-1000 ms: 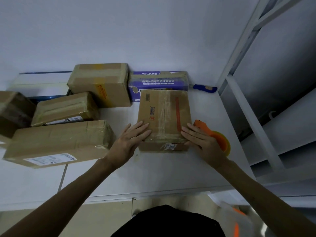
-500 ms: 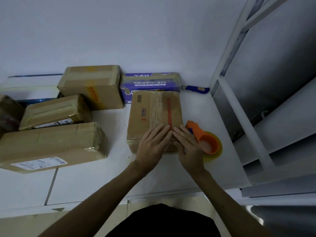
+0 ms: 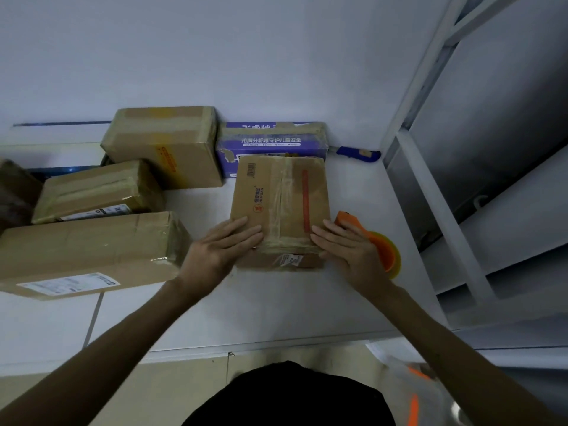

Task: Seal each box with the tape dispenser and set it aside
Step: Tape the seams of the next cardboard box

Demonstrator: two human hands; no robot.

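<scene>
A brown cardboard box [image 3: 281, 198] with a red stripe and clear tape down its middle lies on the white table [image 3: 276, 309] in front of me. My left hand [image 3: 224, 249] presses flat on the box's near left corner with straight fingers. My right hand [image 3: 350, 253] presses flat on the near right corner. The orange tape dispenser [image 3: 379, 244] with its yellow-edged tape roll lies on the table just right of the box, partly hidden behind my right hand.
Three taped brown boxes [image 3: 89, 247] [image 3: 95, 192] [image 3: 166, 146] lie to the left, a purple box [image 3: 270, 139] stands behind the centre box. A blue-handled knife [image 3: 358, 153] lies by the wall. A white metal shelf frame [image 3: 436, 210] borders the table's right side.
My hands were together at the middle of the box's near edge; they have slid apart to its left and right corners, smoothing the tape.
</scene>
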